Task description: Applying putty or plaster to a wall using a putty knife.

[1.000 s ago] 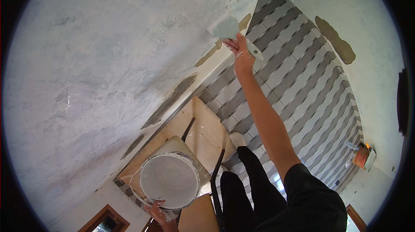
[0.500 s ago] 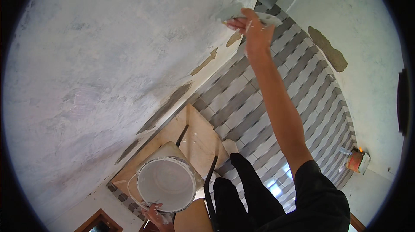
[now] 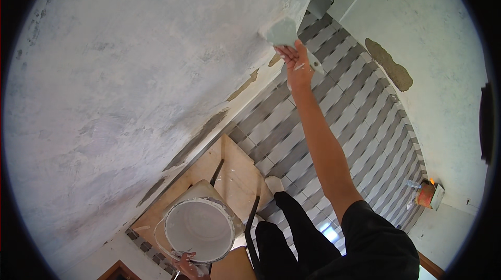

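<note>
My right hand is closed on a pale putty knife, its broad blade against the whitish, patchy plastered wall near that wall's right edge. Bare, peeled patches run along the wall below the blade. My left hand, smeared with white, grips the rim of a white bucket at its lower side. The bucket looks nearly empty, with only white residue inside, and sits over a tan chair seat.
A tan board and dark chair bars lie below me beside my legs and feet. Grey-and-white tiled flooring extends to the opposite wall, which has a peeled patch. At far right stands an orange container with small items.
My right hand and the knife moved up and right, then came back down along the wall's edge. My left hand stays on the bucket. The view has shifted slightly.
</note>
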`<state>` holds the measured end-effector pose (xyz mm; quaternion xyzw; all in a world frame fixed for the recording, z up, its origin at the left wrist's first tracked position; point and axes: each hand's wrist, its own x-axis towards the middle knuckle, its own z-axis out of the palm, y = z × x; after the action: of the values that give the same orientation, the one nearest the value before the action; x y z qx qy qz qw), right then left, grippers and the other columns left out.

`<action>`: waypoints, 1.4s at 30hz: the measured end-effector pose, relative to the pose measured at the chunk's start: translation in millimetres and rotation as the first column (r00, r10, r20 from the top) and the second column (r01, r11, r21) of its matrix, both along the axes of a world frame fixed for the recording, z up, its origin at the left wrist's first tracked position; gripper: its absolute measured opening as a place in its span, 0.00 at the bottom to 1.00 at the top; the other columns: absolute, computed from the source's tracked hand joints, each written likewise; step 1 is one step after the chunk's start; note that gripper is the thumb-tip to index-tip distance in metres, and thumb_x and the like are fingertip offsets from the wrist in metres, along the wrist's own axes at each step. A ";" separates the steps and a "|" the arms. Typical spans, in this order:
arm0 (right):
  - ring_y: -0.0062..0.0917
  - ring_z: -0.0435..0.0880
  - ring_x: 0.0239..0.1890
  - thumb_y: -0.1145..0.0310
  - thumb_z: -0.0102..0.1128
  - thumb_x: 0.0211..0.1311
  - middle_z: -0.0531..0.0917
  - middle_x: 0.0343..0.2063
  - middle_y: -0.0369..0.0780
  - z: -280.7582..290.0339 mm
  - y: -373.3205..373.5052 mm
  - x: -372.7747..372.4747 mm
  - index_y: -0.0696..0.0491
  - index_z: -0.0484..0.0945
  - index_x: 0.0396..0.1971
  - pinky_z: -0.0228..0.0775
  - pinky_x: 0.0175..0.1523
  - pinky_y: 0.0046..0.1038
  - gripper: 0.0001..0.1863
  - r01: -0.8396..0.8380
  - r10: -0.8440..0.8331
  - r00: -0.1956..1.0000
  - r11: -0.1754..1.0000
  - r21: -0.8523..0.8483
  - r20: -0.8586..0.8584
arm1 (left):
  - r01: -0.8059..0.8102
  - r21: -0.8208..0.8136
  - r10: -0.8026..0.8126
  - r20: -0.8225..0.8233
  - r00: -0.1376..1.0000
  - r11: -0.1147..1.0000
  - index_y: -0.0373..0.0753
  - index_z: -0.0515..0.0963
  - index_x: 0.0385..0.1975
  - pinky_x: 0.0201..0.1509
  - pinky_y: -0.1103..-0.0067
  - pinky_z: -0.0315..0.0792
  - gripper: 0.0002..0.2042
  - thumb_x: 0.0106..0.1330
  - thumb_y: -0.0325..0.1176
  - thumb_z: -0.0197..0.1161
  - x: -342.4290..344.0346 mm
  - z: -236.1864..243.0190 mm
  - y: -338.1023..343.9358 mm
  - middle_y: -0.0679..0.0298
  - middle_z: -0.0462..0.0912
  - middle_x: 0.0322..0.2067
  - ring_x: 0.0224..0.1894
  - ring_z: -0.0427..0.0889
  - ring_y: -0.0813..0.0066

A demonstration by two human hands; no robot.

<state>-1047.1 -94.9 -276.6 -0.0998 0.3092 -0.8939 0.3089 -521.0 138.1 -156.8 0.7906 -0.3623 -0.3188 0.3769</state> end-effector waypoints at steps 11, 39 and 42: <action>0.33 0.83 0.26 0.70 0.58 0.55 0.81 0.29 0.47 -0.7 -7.4 -12.1 0.64 0.71 0.39 0.77 0.40 0.30 0.15 0.059 -0.042 0.998 0.882 0.468 -0.045 | 0.510 0.264 -0.567 0.511 0.646 0.819 0.29 0.76 0.29 0.43 0.68 0.68 0.17 0.62 0.36 0.41 98.1 -57.1 19.8 0.53 0.77 0.32 0.35 0.75 0.62; 0.34 0.82 0.29 0.66 0.57 0.57 0.79 0.28 0.47 -55.0 -4.3 -35.1 0.64 0.72 0.35 0.77 0.40 0.32 0.14 0.071 -0.103 0.994 0.865 0.496 0.038 | 0.694 0.305 -0.725 0.518 0.454 0.652 0.30 0.75 0.42 0.40 0.65 0.69 0.29 0.65 0.53 0.39 260.7 -125.6 61.3 0.50 0.79 0.32 0.32 0.75 0.57; 0.33 0.82 0.28 0.69 0.58 0.55 0.79 0.27 0.46 4.6 -15.5 -31.7 0.65 0.72 0.33 0.78 0.37 0.32 0.13 0.204 -0.144 0.976 0.861 0.466 -0.161 | 0.676 0.310 -0.716 0.514 0.473 0.669 0.30 0.75 0.43 0.39 0.64 0.69 0.30 0.65 0.55 0.39 262.8 -125.2 55.8 0.50 0.79 0.32 0.32 0.74 0.57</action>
<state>-1078.9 -110.4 -272.0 -0.0452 0.5468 -0.8058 0.2226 -258.1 193.9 -282.0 0.6433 -0.7398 -0.1891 0.0549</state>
